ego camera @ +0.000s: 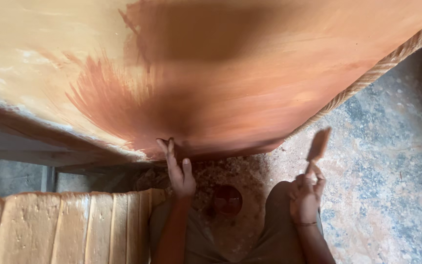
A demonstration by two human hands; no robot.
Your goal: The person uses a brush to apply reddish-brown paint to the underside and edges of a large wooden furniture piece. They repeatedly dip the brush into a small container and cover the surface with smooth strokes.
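Head view looks down on a large wooden panel (250, 73), part coated in reddish-brown stain, pale bare wood on its far left. Left hand (178, 171) presses its extended fingers up against the panel's near edge, thumb apart. Right hand (307, 195) pinches a small brush (318, 145), blurred, its long axis pointing up and away toward the panel's right edge with the rope-like trim (391, 61); the brush sits just off the panel, over the speckled floor (391, 171). A small round pot of stain (228, 199) stands between the knees, nearer the left hand. No labels or signs show.
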